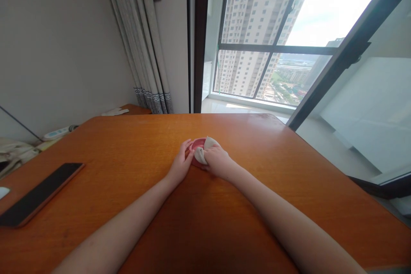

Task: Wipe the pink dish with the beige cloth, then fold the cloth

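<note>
Two hands work a cloth at a pink bowl on a wooden table

A person's left hand (183,159) clasps the left side of a round pink bowl (198,141), fingers on its far left side and thumb toward the near rim, while the right hand (221,161) grips a bunched, off-white cloth (199,155) against its right side. The right fingertips are hidden, so exactly how they pinch the fabric cannot be told, nor whether the bowl sits flat or tilts. The bowl is near the middle of the glossy wooden table (138,143), toward its far side.

The step appears to be wiping. Done well, it calls for a steady left hold low on the wall, clear of the cloth's path, with the fabric folded into a firm pad, loose corners tucked in and even pressure along the curve; a slack hold could let the bowl spin on the smooth top.

No brand or lettering can be read. A long black slab (43,195) at the near left shows a plain upper face, and any marks on the white power strip (57,133) at the far left are too small to make out
</note>
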The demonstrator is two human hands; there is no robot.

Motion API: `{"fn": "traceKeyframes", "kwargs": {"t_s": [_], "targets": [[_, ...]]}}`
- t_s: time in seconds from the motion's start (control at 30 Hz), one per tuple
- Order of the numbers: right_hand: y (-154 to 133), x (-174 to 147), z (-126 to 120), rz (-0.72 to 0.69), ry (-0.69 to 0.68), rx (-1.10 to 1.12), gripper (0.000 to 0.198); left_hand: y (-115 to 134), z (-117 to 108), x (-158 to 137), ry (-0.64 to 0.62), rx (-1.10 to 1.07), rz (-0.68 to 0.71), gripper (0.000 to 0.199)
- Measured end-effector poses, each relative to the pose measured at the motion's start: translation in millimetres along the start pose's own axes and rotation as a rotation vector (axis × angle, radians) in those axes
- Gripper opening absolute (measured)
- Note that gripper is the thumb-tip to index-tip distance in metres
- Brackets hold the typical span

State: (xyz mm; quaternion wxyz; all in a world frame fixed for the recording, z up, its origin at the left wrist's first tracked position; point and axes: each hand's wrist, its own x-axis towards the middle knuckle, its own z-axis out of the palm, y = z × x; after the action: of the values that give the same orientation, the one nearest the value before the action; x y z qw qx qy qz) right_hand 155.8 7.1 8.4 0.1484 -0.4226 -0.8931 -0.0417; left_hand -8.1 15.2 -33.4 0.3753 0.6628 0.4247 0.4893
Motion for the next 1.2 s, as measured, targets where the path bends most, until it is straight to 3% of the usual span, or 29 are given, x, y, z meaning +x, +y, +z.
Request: {"fn": "traceKeyframes", "kwargs": {"t_s": [0.1, 0.2, 0.3, 0.43, 0.63, 0.8, 1.07, 1.2], "targets": [[-5.7, -0.5, 2.6, -0.041, 0.033, 0.031, 0.017, -1.1, 0.1, 1.3, 0.037, -0.125, -0.046, 0.053], [-18.5, -0.3, 5.1, -0.035, 0.074, -0.091, 0.008, 2.0, 4.4, -0.6, 0.115, -0.244, -0.154, 0.061], [-28.2, 0.3, 7.1, -0.063, 0.173, -0.171, 0.019, 10.5, 10.0, -5.1, 0.148, -0.343, -0.23, 0.055], [-29.5, -0.6, 7.7, -0.165, 0.206, -0.103, 0.017, 18.0, 6.2, -5.4, 0.237, -0.196, -0.103, 0.043], [-27.2, -1.1, 10.8, -0.167, 0.149, -0.024, 0.012, 15.6, -18.2, 6.8, 0.163, 0.05, 0.003, 0.039], [-21.4, -3.7, 10.6, -0.228, 0.164, -0.067, 0.015, 12.7, -26.8, 12.0, 0.109, 0.03, -0.022, 0.038], [-17.3, -6.3, 8.1, -0.175, 0.224, -0.12, 0.019, 3.9, -33.1, 17.7, 0.097, -0.031, -0.009, 0.04], [-19.7, -4.5, 13.3, -0.163, 0.218, -0.113, 0.016, 5.0, -30.0, 14.7, 0.176, -0.061, -0.086, 0.043]]}}
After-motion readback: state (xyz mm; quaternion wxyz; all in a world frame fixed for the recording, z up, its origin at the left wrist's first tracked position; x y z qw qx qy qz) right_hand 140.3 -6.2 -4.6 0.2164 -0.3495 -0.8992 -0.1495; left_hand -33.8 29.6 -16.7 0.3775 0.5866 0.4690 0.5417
